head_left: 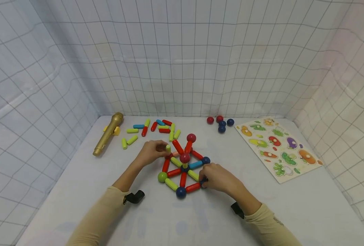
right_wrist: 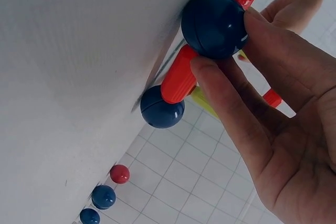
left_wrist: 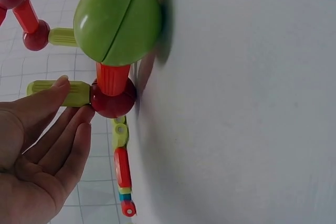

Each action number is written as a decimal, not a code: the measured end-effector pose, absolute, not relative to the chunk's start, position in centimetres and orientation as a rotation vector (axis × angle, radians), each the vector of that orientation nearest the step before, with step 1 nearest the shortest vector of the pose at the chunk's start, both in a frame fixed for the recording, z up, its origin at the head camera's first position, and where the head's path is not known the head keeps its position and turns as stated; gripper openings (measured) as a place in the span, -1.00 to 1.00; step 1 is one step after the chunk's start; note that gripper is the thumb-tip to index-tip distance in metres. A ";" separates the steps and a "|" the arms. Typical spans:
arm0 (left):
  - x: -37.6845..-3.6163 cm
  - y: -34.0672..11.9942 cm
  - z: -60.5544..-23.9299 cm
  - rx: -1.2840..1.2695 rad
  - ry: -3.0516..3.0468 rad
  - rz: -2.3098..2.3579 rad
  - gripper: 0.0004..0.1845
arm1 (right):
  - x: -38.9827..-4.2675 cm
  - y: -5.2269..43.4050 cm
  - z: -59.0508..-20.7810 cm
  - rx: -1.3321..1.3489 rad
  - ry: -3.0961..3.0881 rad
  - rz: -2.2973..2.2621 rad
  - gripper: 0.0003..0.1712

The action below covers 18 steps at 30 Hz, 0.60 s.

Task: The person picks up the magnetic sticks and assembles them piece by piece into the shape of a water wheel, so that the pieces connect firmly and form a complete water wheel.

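On the white table stands a wheel-shaped frame of coloured rods and balls, with spokes running to a dark blue hub ball (head_left: 185, 168). My left hand (head_left: 152, 152) pinches an upright yellow-green rod (left_wrist: 79, 93) whose lower end meets a red ball (left_wrist: 113, 99) on the frame's left rim. At the front right of the rim, thumb and fingers of my right hand (head_left: 220, 178) grip a dark blue ball (right_wrist: 215, 25), with red rods on either side. A red ball (head_left: 184, 158) tops the rod over the hub. Behind it, a red rod (head_left: 178, 147) slants up with its upper end bare.
Loose rods (head_left: 132, 139) lie scattered at the back left, beside a gold toy microphone (head_left: 108, 133). Several red and dark blue balls (head_left: 222, 129) sit at the back. A vegetable picture board (head_left: 271, 165) lies at the right. Grid-patterned cloth (head_left: 182, 68) walls the table's back and sides.
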State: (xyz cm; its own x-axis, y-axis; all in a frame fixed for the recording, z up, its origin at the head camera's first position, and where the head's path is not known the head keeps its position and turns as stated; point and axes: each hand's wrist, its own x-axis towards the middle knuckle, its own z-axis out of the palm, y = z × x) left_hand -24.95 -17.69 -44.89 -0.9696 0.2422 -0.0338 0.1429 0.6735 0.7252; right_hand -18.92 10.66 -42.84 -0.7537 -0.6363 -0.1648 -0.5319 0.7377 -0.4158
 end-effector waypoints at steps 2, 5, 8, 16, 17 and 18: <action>-25.0 -17.6 -45.0 0.318 2.769 1.173 -0.62 | -18.9 10.7 -42.8 -0.902 2.646 -0.498 -0.85; -25.0 -17.4 -45.1 0.331 2.789 1.163 -0.60 | -19.0 10.7 -42.8 -0.889 2.651 -0.493 -0.85; -25.0 -17.2 -45.0 0.366 2.805 1.150 -0.59 | -19.0 10.8 -42.8 -0.880 2.652 -0.497 -0.85; -23.7 -17.2 -45.0 0.258 2.802 1.115 -0.59 | -19.0 10.9 -43.0 -0.869 2.643 -0.502 -0.84; -23.2 -17.3 -44.9 0.218 2.794 1.091 -0.61 | -19.0 10.9 -43.0 -0.867 2.640 -0.499 -0.84; -22.6 -17.4 -44.8 0.180 2.782 1.055 -0.62 | -19.0 10.9 -43.0 -0.868 2.638 -0.494 -0.84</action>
